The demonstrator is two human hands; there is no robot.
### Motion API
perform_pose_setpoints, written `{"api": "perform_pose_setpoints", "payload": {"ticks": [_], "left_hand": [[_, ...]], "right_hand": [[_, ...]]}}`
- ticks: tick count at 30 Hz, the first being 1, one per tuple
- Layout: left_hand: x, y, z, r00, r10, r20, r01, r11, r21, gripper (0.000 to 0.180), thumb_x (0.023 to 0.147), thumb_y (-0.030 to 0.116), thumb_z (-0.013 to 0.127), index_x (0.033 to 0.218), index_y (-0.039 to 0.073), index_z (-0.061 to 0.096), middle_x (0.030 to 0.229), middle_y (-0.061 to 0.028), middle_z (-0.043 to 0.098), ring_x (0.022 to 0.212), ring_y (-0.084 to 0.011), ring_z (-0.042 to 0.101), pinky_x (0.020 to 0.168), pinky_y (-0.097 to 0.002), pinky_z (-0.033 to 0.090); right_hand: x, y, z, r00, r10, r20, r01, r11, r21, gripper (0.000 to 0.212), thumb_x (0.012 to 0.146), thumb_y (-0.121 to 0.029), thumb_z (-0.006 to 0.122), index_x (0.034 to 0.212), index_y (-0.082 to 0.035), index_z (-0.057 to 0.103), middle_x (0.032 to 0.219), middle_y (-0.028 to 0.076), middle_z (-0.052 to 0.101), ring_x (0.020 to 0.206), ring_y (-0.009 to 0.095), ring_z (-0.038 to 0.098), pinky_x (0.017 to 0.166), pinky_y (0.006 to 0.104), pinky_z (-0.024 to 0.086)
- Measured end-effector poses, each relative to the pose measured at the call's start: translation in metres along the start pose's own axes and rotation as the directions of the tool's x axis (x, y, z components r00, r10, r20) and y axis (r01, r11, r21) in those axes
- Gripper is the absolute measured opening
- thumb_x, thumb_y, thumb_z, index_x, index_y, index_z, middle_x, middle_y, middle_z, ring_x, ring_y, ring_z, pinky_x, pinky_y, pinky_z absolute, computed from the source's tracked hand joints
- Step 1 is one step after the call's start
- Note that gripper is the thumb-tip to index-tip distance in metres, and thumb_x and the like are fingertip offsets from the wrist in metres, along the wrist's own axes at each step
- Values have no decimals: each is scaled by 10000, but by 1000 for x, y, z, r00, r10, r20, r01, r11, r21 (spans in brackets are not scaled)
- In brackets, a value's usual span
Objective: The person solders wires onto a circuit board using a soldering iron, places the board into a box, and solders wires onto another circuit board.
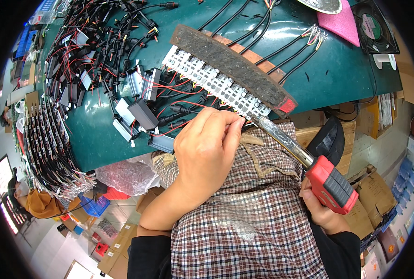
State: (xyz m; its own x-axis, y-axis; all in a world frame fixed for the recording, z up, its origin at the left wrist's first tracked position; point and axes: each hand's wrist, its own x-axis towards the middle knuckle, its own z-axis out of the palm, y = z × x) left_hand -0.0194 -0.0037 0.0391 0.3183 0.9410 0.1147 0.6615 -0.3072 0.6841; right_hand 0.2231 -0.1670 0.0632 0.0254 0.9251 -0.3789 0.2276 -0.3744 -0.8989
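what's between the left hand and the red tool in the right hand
In the head view, the tool's foil-wrapped metal barrel spans it, over a checked cloth, from the left hand toward the right hand.

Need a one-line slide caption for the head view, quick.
Left hand pinches wires at a white slotted jig; right hand aims a red-handled soldering iron there.

Black sleeves [148, 255], checked apron [244, 218]

left hand [207, 144] pinching at white strip [216, 86] | right hand [321, 211] gripping red soldering iron [330, 183]
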Motion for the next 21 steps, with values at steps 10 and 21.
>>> {"api": "perform_pose_setpoints", "payload": {"ticks": [10, 21], "left_hand": [[-1, 3, -8, 995, -65, 74, 70, 996, -55, 60, 891, 9, 795, 919, 6, 741, 826, -57, 695, 620, -94, 616, 547, -231, 488], [-3, 10, -10, 979, -164, 122, 182, 971, -155, 55, 913, 15, 781, 945, -11, 744, 869, -81, 716, 694, -122, 689, 609, -241, 550]], "right_hand": [[-2, 2, -3, 1000, -11, 15, 12, 1000, -27, 267, 801, -34, 771, 1063, -2, 730, 859, 112, 698, 728, 279, 693, 645, 369, 527], [-1, 2, -4, 1000, -21, 16, 22, 999, -37, 258, 826, -36, 772, 1078, 2, 732, 875, 111, 709, 752, 275, 703, 682, 370, 542]]}}
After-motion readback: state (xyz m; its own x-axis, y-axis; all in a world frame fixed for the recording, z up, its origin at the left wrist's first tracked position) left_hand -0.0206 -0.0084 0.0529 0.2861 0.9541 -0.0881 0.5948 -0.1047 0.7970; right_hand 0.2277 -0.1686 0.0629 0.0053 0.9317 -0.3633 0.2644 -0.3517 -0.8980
